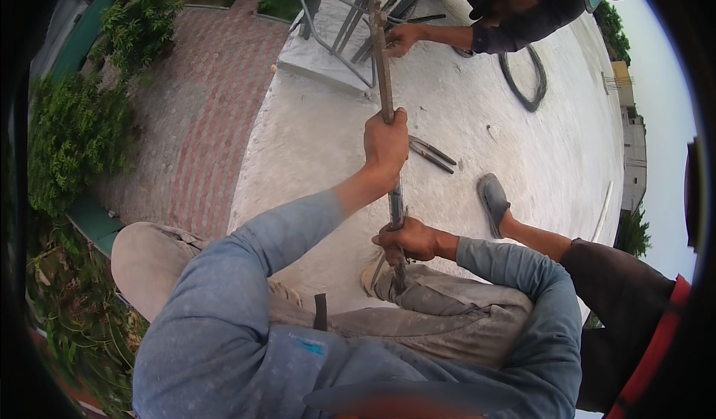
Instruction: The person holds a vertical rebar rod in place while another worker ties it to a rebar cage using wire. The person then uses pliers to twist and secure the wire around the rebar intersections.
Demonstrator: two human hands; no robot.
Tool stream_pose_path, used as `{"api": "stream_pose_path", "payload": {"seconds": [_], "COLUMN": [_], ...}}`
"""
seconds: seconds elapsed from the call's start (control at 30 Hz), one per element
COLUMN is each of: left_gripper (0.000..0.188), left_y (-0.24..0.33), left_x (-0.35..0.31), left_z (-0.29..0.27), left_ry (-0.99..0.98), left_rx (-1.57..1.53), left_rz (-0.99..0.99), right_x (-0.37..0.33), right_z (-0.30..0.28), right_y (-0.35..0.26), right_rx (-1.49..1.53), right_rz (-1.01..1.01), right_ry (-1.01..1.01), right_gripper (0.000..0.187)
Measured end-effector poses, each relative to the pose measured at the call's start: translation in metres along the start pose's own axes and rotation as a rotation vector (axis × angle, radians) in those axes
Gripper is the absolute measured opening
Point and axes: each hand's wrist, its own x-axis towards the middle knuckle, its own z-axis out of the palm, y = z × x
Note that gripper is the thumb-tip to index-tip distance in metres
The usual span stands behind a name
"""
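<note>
A long, rust-brown metal bar (382,72) runs away from me over the pale concrete. My left hand (385,149) is closed around its middle. Lower down, near my knee, my right hand (410,241) wraps around the same bar, whose near end rests by my trouser leg. Just right of my left hand, a pair of dark-handled pincers (432,154) lies on the slab. Past the bar's far end stand steel reinforcing rods (364,16) with a bent grey stirrup (328,42) around them. A co-worker's hand (403,40) is at these rods.
A loop of black wire (510,83) lies on the slab (313,143) at the far right. Another person's foot in a grey clog (494,204) stands to my right. The slab's left edge drops to a paved path (201,106) and bushes (78,143).
</note>
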Motion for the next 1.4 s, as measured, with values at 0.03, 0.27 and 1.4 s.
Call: {"api": "stream_pose_path", "payload": {"seconds": [0.03, 0.27, 1.4], "left_gripper": [0.027, 0.027, 0.034], "left_y": [-0.0001, 0.0009, -0.0030], "left_x": [0.0000, 0.0001, 0.0034], "left_z": [0.0003, 0.0008, -0.0025], "left_ry": [0.000, 0.002, 0.020], "left_rx": [0.009, 0.025, 0.111], "left_rz": [0.000, 0.001, 0.031], "right_x": [-0.0002, -0.0011, 0.0079], "right_z": [-0.0006, -0.0002, -0.0079], "right_y": [0.0003, 0.0007, 0.0062], "right_rx": [-0.011, -0.098, -0.073], "right_rz": [0.012, -0.027, 0.005], "right_ry": [0.011, 0.033, -0.010], "right_gripper": [0.032, 0.033, 0.032]}}
